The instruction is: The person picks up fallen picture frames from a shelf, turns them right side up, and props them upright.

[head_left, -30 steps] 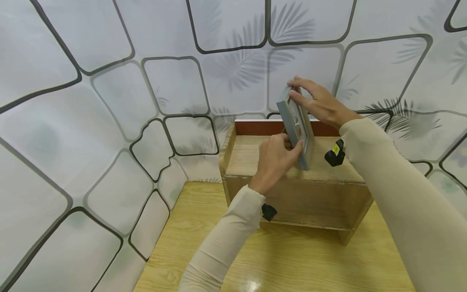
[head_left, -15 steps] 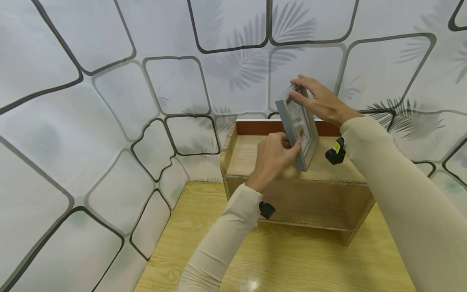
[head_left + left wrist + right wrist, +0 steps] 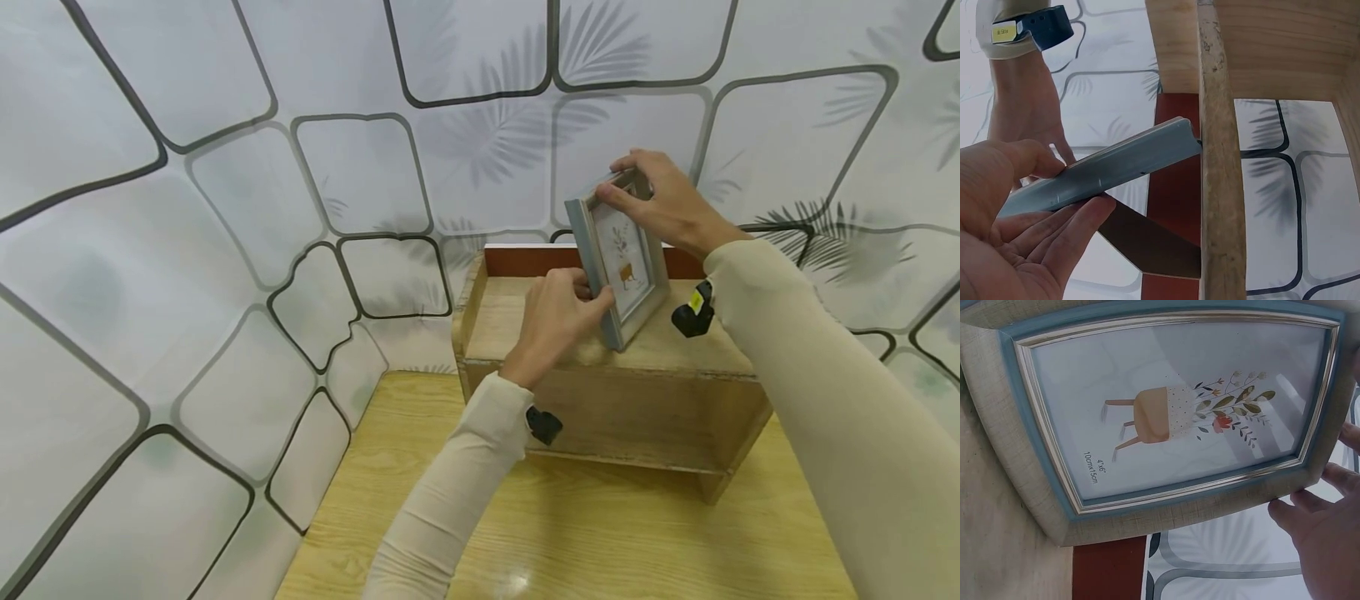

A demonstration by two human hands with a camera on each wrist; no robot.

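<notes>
A grey-blue picture frame (image 3: 626, 267) with a printed plant-pot sheet stands on the top of a small wooden shelf (image 3: 510, 312), leaning back and angled to the right. Low on its left side, my left hand (image 3: 555, 321) pinches it, thumb on the front. My right hand (image 3: 667, 204) grips the upper edge, with the thumb across the front. In the left wrist view, a brown support flap (image 3: 1160, 247) spreads out behind the frame, and both flap and frame reach the shelf board (image 3: 1222, 162). The right wrist view shows the print sideways, marked 10cmx15cm.
A raised red-brown back strip (image 3: 517, 262) and a low side wall (image 3: 468, 304) border the shelf top. Below lies an open compartment (image 3: 637, 417). The shelf stands on a yellow wood-grain surface (image 3: 600, 542), near patterned walls (image 3: 495, 175).
The frame has turned from nearly edge-on, so its front now shows much more. My left hand has shifted slightly left, and my right hand slightly right along the top edge.
</notes>
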